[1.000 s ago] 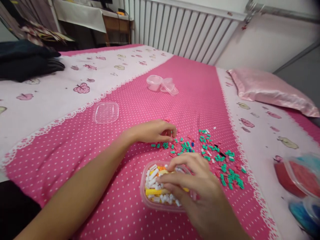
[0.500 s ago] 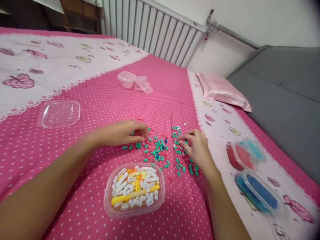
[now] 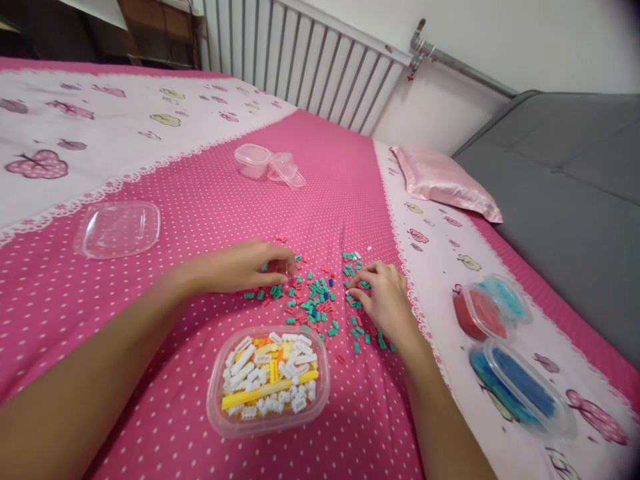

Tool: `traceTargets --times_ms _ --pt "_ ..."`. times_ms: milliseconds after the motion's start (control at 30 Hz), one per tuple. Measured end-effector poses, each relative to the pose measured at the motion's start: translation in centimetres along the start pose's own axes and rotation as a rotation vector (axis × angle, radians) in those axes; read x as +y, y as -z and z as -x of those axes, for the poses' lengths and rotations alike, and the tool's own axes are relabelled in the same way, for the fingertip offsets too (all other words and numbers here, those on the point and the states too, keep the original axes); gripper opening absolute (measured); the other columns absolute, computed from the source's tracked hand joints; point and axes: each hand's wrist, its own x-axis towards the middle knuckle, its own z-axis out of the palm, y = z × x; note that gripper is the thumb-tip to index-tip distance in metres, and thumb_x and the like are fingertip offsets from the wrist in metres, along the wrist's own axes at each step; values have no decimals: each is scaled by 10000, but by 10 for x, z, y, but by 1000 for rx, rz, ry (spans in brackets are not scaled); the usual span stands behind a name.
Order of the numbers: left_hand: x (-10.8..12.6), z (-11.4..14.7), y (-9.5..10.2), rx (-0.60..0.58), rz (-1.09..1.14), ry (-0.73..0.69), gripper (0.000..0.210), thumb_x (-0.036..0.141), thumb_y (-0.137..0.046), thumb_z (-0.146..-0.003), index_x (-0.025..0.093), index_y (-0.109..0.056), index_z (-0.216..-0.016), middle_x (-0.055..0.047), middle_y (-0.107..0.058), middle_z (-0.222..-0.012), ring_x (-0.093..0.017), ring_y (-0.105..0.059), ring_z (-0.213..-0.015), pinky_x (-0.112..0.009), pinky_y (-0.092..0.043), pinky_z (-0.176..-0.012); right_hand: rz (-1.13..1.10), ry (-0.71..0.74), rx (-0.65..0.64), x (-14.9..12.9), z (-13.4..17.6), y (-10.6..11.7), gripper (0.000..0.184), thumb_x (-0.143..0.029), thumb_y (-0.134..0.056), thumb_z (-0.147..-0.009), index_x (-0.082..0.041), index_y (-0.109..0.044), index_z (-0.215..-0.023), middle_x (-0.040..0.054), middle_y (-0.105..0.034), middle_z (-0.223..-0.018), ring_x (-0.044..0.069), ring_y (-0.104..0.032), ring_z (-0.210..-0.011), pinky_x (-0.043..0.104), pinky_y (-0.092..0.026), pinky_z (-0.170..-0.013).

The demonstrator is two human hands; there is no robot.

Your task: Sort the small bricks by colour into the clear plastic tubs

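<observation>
Tub (image 3: 269,428), lower centre, held white, yellow and orange bricks. At right, a red tub (image 3: 466,317), blue tub (image 3: 481,375) and turquoise tub (image 3: 524,308) were filled. Clear tubs (image 3: 253,160) lay upper centre, a lid (image 3: 120,230) left. Loose bricks (image 3: 315,291), mainly green and red, lay mid-frame. The left hand (image 3: 260,267) and right hand (image 3: 384,297), fingers bent, partly hid them; whether either grasped any was indiscernible.

Small green and red blocks (image 3: 315,289), with a few blue ones (image 3: 331,283), lie loose in a scattered patch on the bedsheet (image 3: 365,413). Just nearer, an uncovered clear tub (image 3: 270,425) sits upright, full of white, yellow and orange pieces (image 3: 243,361), one long yellow strip (image 3: 241,399) slanting across the top.
</observation>
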Motion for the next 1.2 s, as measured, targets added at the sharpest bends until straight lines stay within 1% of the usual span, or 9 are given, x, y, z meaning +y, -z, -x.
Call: traceTargets --times_ms 100,200,367,467,567,667,800,1033,1200 --pt "-1 0 0 2 9 -7 181 315 -529 -945 176 -644 -964 -24 -682 -872 -146 -598 -734 -239 -391 -647 -95 -26 30 3 -3 9 24 -207 -727 -835 -224 -729 -817 66 -635 -987 285 -548 -1020 462 -381 -952" --pt "-1 0 0 18 10 -15 174 306 -533 -939 176 -647 -959 -26 -683 -875 -147 -597 -736 -240 -391 -651 -302 -6 52 -9 -1 25 28 -200 -718 -833 -217 -710 -813 55 -663 -947 257 -595 -966 425 -424 -920" --pt "2 1 -2 10 56 -39 168 292 -547 -938 172 -658 -974 -26 -691 -874 -144 -608 -747 -238 -408 -661 -523 225 23 -75 31 46 62 -221 -715 -855 -241 -691 -802 15 -666 -888 215 -604 -920 367 -444 -840" --pt "3 2 -3 16 76 -51 156 284 -560 -942 163 -654 -972 -23 -688 -853 -132 -599 -725 -230 -409 -650 -588 331 34 -114 57 42 95 -178 -732 -830 -257 -688 -802 -8 -645 -852 195 -589 -881 346 -426 -788" --pt "3 3 -5 29 76 -62 146 273 -569 -944 162 -658 -980 -25 -684 -843 -126 -592 -711 -227 -407 -646 -613 410 42 -133 72 32 97 -194 -752 -824 -259 -683 -801 -21 -643 -834 181 -575 -837 354 -400 -785" --pt "4 4 -5 29 79 -74 125 247 -578 -937 164 -662 -981 -26 -686 -831 -127 -595 -712 -228 -411 -648 -545 498 3 -135 75 24 89 -210 -745 -841 -269 -689 -803 -29 -664 -867 185 -569 -840 385 -368 -823" --pt "3 4 -5 41 76 -86 117 229 -591 -927 162 -666 -988 -28 -688 -837 -130 -596 -721 -233 -414 -654 -465 573 -122 -124 70 27 74 -239 -744 -851 -284 -704 -808 -29 -676 -908 199 -567 -866 417 -349 -858" --pt "1 3 -6 42 65 -86 111 217 -589 -926 160 -663 -987 -23 -680 -842 -125 -593 -728 -227 -411 -660 -423 634 -240 -118 73 35 166 -140 -676 -868 -286 -720 -933 10 -655 -956 205 -544 -877 382 -392 -787" --pt "3 3 -2 38 61 -67 153 292 -569 -945 169 -659 -964 -20 -675 -842 -129 -590 -715 -228 -406 -644 -480 585 -290 -109 62 57 128 -174 -629 -925 -267 -716 -914 -1 -663 -961 183 -572 -917 350 -432 -833"
